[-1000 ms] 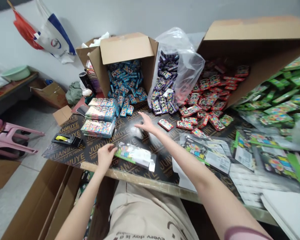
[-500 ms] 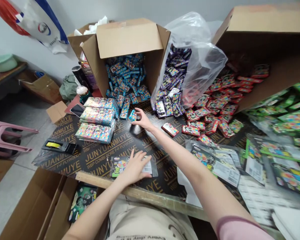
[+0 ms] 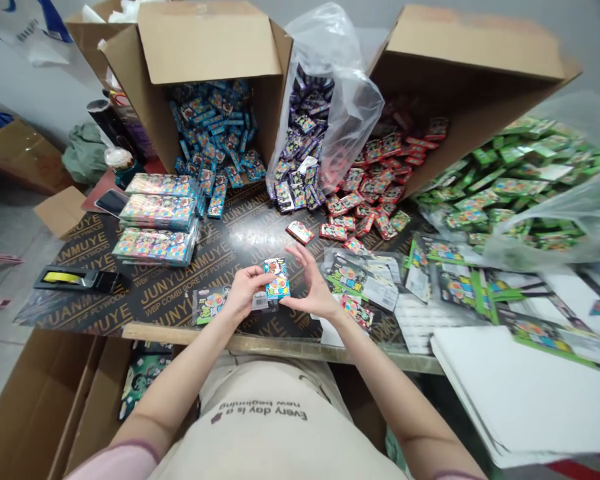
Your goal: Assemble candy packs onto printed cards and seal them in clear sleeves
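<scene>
A small blue candy packet (image 3: 278,280) with colourful print is held upright over the table's front part. My left hand (image 3: 247,291) pinches its left edge between thumb and fingers. On the other side, my right hand (image 3: 314,287) has thumb and fingers spread apart, the thumb tip close to the packet's lower right corner; whether it touches, I cannot tell. Beneath my left hand lies a flat printed plastic pouch (image 3: 205,308), partly covered by the hand and wrist.
Blue packets (image 3: 213,127) fill a tipped carton, purple packets (image 3: 300,150) a clear bag, red packets (image 3: 375,173) another carton, and green packets (image 3: 515,180) heap at right. Stacked filled packs (image 3: 155,220) and a tape dispenser (image 3: 80,279) stand left. Printed pouches (image 3: 365,277) lie right.
My right hand has come back from near the blue carton towards me. The blue packet is now in my left hand, which has lifted off the pouch. The view has shifted right.
</scene>
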{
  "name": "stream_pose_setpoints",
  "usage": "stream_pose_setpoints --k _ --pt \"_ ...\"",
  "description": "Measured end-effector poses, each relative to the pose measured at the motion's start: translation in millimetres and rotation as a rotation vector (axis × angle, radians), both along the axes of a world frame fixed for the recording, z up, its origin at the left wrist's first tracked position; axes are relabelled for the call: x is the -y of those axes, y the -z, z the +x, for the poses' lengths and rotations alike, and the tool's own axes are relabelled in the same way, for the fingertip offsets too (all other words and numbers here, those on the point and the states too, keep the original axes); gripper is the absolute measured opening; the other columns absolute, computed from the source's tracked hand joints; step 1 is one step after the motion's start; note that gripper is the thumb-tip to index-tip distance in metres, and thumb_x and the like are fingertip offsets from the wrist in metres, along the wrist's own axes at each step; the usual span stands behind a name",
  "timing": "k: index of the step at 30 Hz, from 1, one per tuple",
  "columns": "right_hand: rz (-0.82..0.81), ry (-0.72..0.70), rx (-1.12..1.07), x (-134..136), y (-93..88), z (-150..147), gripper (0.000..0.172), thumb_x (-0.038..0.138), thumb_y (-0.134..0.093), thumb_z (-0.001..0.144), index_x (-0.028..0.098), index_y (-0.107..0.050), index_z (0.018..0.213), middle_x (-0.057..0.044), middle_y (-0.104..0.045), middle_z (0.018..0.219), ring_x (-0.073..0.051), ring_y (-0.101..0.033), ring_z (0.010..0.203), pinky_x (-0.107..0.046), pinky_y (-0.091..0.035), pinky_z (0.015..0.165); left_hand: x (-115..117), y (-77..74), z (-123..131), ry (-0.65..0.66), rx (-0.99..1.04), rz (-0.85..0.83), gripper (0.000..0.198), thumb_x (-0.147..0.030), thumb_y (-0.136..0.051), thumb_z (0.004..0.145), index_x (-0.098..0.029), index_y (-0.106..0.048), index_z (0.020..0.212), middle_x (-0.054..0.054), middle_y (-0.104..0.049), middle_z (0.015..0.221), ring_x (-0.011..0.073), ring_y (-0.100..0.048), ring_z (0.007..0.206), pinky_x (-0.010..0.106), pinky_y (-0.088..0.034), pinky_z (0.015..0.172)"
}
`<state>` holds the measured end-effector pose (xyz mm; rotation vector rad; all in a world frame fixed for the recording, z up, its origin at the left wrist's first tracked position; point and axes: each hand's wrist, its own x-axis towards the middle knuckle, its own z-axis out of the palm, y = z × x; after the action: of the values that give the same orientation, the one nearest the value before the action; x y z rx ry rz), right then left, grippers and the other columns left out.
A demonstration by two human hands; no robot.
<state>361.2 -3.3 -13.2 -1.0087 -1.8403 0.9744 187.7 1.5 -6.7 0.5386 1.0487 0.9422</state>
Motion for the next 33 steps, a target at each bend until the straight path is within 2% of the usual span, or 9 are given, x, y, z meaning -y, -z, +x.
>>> stream_pose_setpoints --k 2,5,8,11,15,18,27,31,33 --pt "0.085 0.01 0.133 1 -3.2 9 0.09 0.042 -0.076 0.067 0.03 -0.029 0.144 -0.009 -0.049 0.137 -0.029 -0.044 0.128 -0.047 -0.029 0.11 3 5.3 -4 0.076 -0.11 0.087 0.038 -0.041 -0.084 0.05 -0.015 -0.058 0.062 -0.001 -0.063 0.059 0.0123 -0.059 0.054 0.027 -0.05 0.061" --pt "0.204 0.085 0.288 2 0.1 19 0.08 0.045 -0.075 0.064 0.028 -0.042 0.135 -0.009 -0.057 0.125 -0.031 -0.051 0.117 -0.049 -0.03 0.105 7 16.7 -22 0.263 -0.462 0.38 0.052 -0.051 -0.077 0.061 -0.016 -0.067 0.098 0.007 -0.071 0.087 0.0219 -0.065 0.082 0.039 -0.05 0.081" --pt "0.257 0.165 0.356 5 12.6 24 0.078 0.047 -0.074 0.064 0.026 -0.044 0.133 -0.009 -0.059 0.12 -0.032 -0.054 0.112 -0.05 -0.028 0.104 15 28.8 -44 0.497 -0.992 0.728 0.088 -0.048 -0.084 0.052 -0.023 -0.053 0.13 0.014 -0.059 0.124 0.033 -0.051 0.119 0.05 -0.036 0.102" --pt "0.263 0.176 0.42 10 26.4 24 0.077 0.048 -0.073 0.066 0.026 -0.043 0.133 -0.01 -0.06 0.119 -0.031 -0.054 0.112 -0.051 -0.024 0.105 20 37.5 -56 0.689 -1.287 0.862 0.104 -0.038 -0.085 0.052 -0.024 -0.036 0.143 0.014 -0.054 0.126 0.0349 -0.047 0.119 0.051 -0.033 0.102" --pt "0.278 0.186 0.503 16 35.3 20 0.067 0.043 -0.069 0.072 0.026 -0.045 0.132 -0.01 -0.059 0.121 -0.031 -0.051 0.117 -0.053 -0.016 0.108 20 37.8 -59 0.651 -1.321 0.934 0.107 -0.035 -0.077 0.062 -0.023 -0.017 0.15 0.013 -0.053 0.123 0.0324 -0.05 0.112 0.047 -0.038 0.097" --pt "0.25 0.143 0.449 19 34.1 18 0.074 0.045 -0.071 0.069 0.026 -0.042 0.134 -0.01 -0.059 0.123 -0.031 -0.051 0.118 -0.053 -0.015 0.109 16 31.0 -60 0.583 -1.238 0.963 0.111 -0.032 -0.075 0.064 -0.022 -0.006 0.151 0.013 -0.052 0.127 0.0313 -0.049 0.114 0.046 -0.038 0.098" --pt "0.153 -0.094 0.273 6 26.5 22 0.081 0.048 -0.074 0.064 0.023 -0.041 0.134 -0.011 -0.058 0.127 -0.03 -0.052 0.12 -0.053 -0.018 0.111 14 15.9 -59 0.643 -1.069 1.02 0.112 -0.028 -0.075 0.065 -0.024 -0.004 0.151 0.012 -0.051 0.132 0.0295 -0.048 0.121 0.047 -0.036 0.104" --pt "0.19 0.086 0.235 10 26.0 18 0.092 0.059 -0.073 0.065 0.023 -0.033 0.14 -0.014 -0.055 0.131 -0.032 -0.044 0.128 -0.052 -0.019 0.11 9 16.1 -60 0.557 -1.077 1.002 0.111 -0.031 -0.076 0.065 -0.024 -0.005 0.15 0.012 -0.053 0.13 0.0292 -0.05 0.12 0.048 -0.038 0.103" --pt "0.176 0.152 0.191 17 24.3 12 0.084 0.058 -0.064 0.076 0.023 -0.028 0.143 -0.012 -0.061 0.122 -0.03 -0.047 0.125 -0.052 -0.019 0.108 7 17.4 -60 0.512 -1.074 0.982 0.112 -0.033 -0.077 0.065 -0.024 -0.005 0.15 0.012 -0.054 0.128 0.0287 -0.051 0.119 0.047 -0.038 0.103"
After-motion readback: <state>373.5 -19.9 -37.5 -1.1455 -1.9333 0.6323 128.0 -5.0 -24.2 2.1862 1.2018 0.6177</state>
